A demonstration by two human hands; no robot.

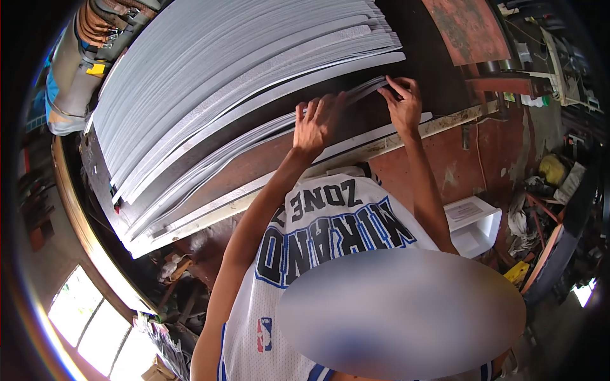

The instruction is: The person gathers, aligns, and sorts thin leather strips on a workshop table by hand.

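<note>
A thin bundle of long grey-white strips (251,132) curves across the dark table top (435,82). My left hand (312,126) is closed over this bundle, its fingers bent and slightly blurred, the thumb hidden. At the bundle's right end, my right hand (403,105) pinches the strip tips between thumb and fingers. Beyond both hands lies a large fanned stack of similar strips (254,70), apart from the bundle. One loose strip (381,131) lies along the table's near edge, passing close to my right wrist.
A rusty red panel (467,28) lies at the back right. Below the table's right part stands a white box (473,225). Rolled material with brown straps (95,63) is at the upper left. Clutter with a yellow object (553,170) fills the right side.
</note>
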